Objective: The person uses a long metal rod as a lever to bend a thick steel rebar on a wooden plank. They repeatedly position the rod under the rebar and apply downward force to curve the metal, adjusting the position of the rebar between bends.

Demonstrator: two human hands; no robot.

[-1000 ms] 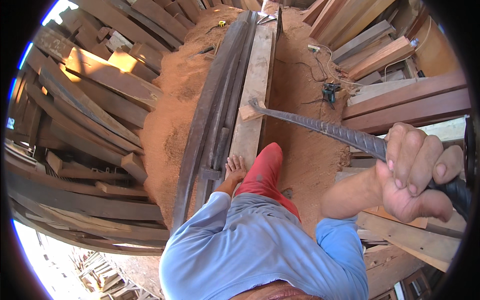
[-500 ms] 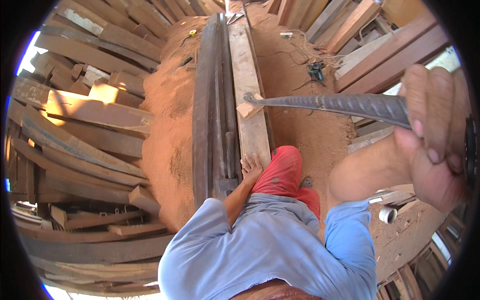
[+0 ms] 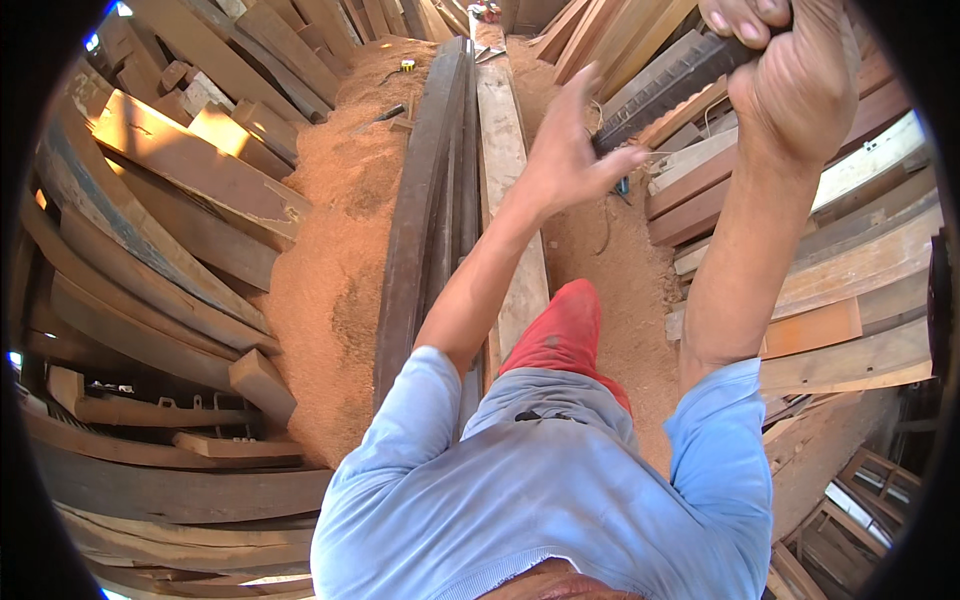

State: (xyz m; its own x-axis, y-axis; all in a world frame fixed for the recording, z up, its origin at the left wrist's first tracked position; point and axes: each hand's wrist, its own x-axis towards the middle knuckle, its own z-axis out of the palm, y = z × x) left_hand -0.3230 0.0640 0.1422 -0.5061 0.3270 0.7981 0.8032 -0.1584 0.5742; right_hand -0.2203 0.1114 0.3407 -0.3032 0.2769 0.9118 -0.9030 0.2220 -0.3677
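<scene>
My right hand (image 3: 795,85) is raised at the upper right, wrapped round a dark ribbed metal pry bar (image 3: 670,95). The bar slants down toward my left hand (image 3: 565,155), whose fingers are stretched out with the thumb apart. The bar's lower end sits at the left palm, partly hidden; whether they touch I cannot tell. Beneath my left arm runs a long pale plank (image 3: 503,130), beside a dark wooden beam (image 3: 425,200).
Stacked timber (image 3: 190,190) fills the left side, and more boards (image 3: 840,260) lie at the right. Sawdust (image 3: 340,270) covers the ground. A yellow tape measure (image 3: 407,66) and a dark-handled tool (image 3: 390,113) lie on it. A blue-green tool (image 3: 622,187) is partly hidden beyond my left thumb.
My right hand has swung the bar up and away from the plank. My left hand has lifted off the plank toward the bar's end. The small wood block under the bar's tip is no longer visible.
</scene>
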